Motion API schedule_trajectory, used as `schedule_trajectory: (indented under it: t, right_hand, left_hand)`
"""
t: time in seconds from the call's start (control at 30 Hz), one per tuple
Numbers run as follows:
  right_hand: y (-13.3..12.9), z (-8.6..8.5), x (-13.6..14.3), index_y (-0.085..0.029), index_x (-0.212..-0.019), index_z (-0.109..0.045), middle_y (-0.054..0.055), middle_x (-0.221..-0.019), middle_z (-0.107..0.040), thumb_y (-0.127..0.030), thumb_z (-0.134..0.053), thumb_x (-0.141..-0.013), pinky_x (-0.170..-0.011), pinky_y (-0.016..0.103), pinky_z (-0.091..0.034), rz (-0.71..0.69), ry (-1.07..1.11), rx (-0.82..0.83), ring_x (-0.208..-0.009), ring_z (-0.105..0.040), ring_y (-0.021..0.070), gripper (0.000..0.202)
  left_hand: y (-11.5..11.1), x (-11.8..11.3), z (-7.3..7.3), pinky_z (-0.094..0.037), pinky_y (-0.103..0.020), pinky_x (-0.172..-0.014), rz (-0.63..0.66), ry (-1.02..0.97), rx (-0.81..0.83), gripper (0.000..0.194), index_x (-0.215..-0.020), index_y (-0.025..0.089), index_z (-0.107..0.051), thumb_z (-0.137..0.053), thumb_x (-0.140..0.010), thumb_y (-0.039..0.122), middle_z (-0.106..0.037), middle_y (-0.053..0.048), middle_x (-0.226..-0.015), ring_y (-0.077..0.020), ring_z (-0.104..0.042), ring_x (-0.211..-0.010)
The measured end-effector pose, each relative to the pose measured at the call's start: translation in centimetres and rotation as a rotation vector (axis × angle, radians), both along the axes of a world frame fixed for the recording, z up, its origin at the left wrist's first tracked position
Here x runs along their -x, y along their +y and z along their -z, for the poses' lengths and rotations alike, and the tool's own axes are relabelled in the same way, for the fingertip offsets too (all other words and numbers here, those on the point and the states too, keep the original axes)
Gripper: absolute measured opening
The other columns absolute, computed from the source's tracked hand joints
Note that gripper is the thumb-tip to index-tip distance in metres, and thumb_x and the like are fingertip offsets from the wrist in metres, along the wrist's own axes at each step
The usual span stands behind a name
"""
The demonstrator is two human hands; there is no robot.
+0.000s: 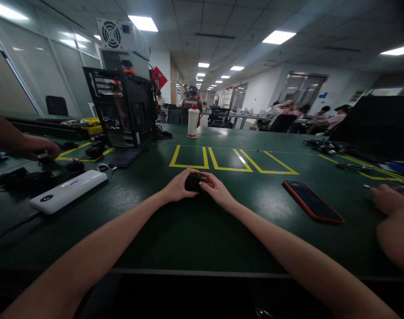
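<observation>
Between my two hands is a small black object [192, 183], rounded and dark; its exact kind is too dark to make out. My left hand [179, 185] grips it from the left, thumb below and fingers over the top. From the other side, my right hand [215, 188] has its thumb and fingers closed on its right edge. Both hands are low over the green table [202, 235], in front of the yellow tape outlines [188, 166].
A white power bank [70, 190] with cables lies left, near an open computer case [127, 106]. A white bottle [193, 122] stands behind the tape. An orange-edged phone [312, 201] lies right. Other people's hands show at far left [38, 148] and far right [390, 199].
</observation>
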State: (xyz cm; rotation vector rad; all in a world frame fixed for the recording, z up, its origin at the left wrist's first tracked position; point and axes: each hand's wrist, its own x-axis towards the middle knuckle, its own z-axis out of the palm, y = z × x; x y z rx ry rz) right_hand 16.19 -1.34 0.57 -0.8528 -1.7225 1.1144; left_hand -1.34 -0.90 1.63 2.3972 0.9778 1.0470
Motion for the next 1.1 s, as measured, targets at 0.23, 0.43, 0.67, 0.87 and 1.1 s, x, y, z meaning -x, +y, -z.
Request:
schedule_trajectory:
  t: [0.23, 0.43, 0.67, 0.87, 1.1]
  right_hand:
    - [-0.56, -0.26, -0.16, -0.020, -0.095, -0.048, 0.004, -0.103, -0.053, -0.022, -0.061, -0.067, -0.087, 0.035, -0.041, -0.092, 0.099, 0.044, -0.096, -0.054, 0.0155, 0.031]
    - [-0.49, -0.25, -0.12, -0.021, -0.089, -0.049, 0.002, -0.099, -0.054, -0.029, -0.057, -0.071, -0.083, 0.034, -0.043, -0.045, 0.075, 0.033, -0.090, -0.055, 0.0141, 0.021]
    - [-0.12, -0.19, -0.06, -0.021, -0.103, -0.049, 0.005, -0.102, -0.055, -0.027, -0.057, -0.071, -0.084, 0.037, -0.044, -0.011, 0.021, 0.033, -0.092, -0.055, 0.0165, 0.033]
    - [-0.27, -0.05, 0.01, -0.020, -0.096, -0.047, 0.004, -0.104, -0.053, -0.021, -0.062, -0.066, -0.087, 0.036, -0.042, -0.080, 0.068, 0.032, -0.098, -0.054, 0.0169, 0.034]
    - [-0.50, 0.02, 0.02, -0.020, -0.089, -0.047, 0.003, -0.098, -0.052, -0.027, -0.055, -0.072, -0.081, 0.034, -0.044, -0.049, 0.076, 0.009, -0.087, -0.055, 0.0135, 0.020]
  left_hand:
    - [-0.21, 0.09, -0.22, -0.039, -0.036, -0.088, -0.005, 0.016, -0.006, 0.058, -0.111, 0.020, -0.040, -0.066, -0.059, 0.024, -0.050, -0.006, -0.109, -0.0210, -0.050, -0.100]
    - [-0.22, -0.02, -0.27, -0.038, -0.035, -0.088, -0.005, 0.018, -0.018, 0.058, -0.110, 0.020, -0.040, -0.066, -0.059, 0.024, -0.050, -0.005, -0.109, -0.0203, -0.050, -0.100]
    - [-0.39, -0.05, -0.43, -0.039, -0.035, -0.088, -0.015, 0.022, -0.008, 0.058, -0.110, 0.020, -0.040, -0.066, -0.058, 0.024, -0.050, -0.005, -0.109, -0.0205, -0.050, -0.100]
    - [-0.32, 0.01, -0.36, -0.039, -0.036, -0.088, -0.004, 0.019, 0.005, 0.058, -0.110, 0.020, -0.040, -0.066, -0.058, 0.022, -0.050, -0.005, -0.109, -0.0209, -0.050, -0.101]
    - [-0.14, -0.04, -0.18, -0.038, -0.035, -0.089, -0.010, 0.020, -0.005, 0.059, -0.111, 0.019, -0.040, -0.066, -0.058, 0.023, -0.050, -0.005, -0.109, -0.0205, -0.050, -0.101]
